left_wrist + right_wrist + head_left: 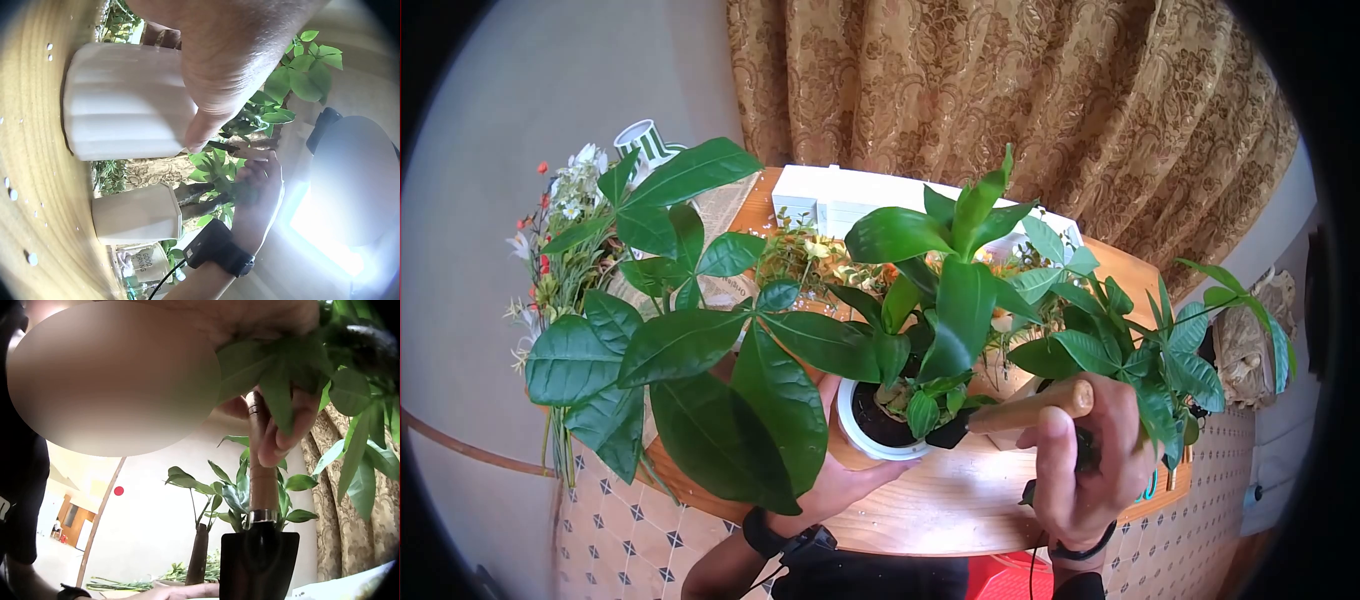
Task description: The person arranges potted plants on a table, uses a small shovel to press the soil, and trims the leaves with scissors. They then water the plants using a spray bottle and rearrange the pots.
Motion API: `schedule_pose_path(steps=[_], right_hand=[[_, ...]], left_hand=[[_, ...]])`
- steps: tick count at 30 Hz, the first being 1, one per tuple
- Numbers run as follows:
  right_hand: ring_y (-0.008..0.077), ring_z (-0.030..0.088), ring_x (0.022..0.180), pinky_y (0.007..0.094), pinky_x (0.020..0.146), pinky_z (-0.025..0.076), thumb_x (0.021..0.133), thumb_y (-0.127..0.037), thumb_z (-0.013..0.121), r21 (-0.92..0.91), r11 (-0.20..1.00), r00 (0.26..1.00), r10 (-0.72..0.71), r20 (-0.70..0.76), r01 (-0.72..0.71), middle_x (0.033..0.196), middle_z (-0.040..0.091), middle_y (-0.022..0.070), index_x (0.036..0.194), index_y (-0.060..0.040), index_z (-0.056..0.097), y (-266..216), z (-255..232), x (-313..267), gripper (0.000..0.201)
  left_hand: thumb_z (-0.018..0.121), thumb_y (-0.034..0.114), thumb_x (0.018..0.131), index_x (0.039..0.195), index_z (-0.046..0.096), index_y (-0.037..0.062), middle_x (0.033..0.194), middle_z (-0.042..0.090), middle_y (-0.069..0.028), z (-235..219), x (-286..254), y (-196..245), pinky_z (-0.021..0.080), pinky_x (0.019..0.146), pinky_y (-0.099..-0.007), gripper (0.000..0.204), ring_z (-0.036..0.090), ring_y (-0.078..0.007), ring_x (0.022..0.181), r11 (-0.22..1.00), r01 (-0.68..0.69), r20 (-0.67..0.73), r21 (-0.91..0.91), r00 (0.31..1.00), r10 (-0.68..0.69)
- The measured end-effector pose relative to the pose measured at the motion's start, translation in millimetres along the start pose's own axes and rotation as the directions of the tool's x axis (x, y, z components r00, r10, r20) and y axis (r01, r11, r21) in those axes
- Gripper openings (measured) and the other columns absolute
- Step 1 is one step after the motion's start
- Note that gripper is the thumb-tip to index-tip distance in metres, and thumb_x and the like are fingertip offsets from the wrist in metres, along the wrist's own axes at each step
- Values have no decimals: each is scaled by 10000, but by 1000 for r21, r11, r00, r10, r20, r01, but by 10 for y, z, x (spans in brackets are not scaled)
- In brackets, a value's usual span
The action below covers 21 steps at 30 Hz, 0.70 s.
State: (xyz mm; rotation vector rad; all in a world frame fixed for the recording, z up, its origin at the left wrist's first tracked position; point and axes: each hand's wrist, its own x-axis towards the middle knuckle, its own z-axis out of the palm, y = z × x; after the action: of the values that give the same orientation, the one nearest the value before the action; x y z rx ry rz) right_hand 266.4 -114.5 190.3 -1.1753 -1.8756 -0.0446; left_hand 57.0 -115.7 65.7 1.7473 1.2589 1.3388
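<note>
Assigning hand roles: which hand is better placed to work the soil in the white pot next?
Right, probably: the right hand grips the trowel, blade near the rim. The left hand holds the white pot, so it seems better suited to steadying.

The white pot [846, 425], faintly ribbed, stands upright on the wooden table [920, 522], holding dark soil [875, 415] and a plant [965, 310] with broad, glossy green leaves. The trowel [1030, 408], wooden-handled with a metal collar, slants, its black blade [950, 432] at the pot's rim.
</note>
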Motion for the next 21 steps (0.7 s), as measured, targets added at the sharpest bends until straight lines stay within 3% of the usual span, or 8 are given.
schedule_pose_path(steps=[3,7,14,16,21], right_hand=[[175,580,534,305,520,443,842,-110,759,-40,997,998,-63,9,63,684,617,40,965,-5,642,14,25,39,200],[166,580,532,303,527,441,833,-110,774,6,1000,1000,2,-6,-2,678,617,43,976,-2,646,30,11,-3,220],[165,574,528,300,528,439,837,-116,773,18,1000,1000,-3,-27,3,689,625,46,985,1,650,22,53,-5,226],[164,581,533,295,535,445,840,-118,769,-30,997,997,-73,-4,73,696,628,47,975,-1,648,25,58,22,216],[157,591,540,294,526,452,843,-117,766,-13,1000,1000,5,-2,-5,739,637,47,969,-7,647,6,-16,-15,205]], left_hand=[[981,167,629,1493,290,-87,1434,426,-205,-3,-3,-16,396,1150,-401,1135,457,-287,1364,1000,-2,-4,15,1000,2],[980,175,634,1488,298,-88,1418,445,-202,-5,0,-12,420,1128,-399,1124,482,-284,1343,999,-30,-14,39,999,30],[980,184,637,1493,292,-86,1417,453,-198,7,-30,-54,448,1099,-389,1131,516,-270,1307,1000,2,-15,19,1000,-1],[980,180,638,1492,289,-88,1420,449,-200,-6,-21,-29,446,1103,-388,1131,511,-274,1314,999,-1,-12,41,1000,2],[980,179,637,1494,283,-92,1430,438,-205,-4,-30,-59,443,1111,-392,1138,502,-280,1327,998,0,-7,68,1000,0]])
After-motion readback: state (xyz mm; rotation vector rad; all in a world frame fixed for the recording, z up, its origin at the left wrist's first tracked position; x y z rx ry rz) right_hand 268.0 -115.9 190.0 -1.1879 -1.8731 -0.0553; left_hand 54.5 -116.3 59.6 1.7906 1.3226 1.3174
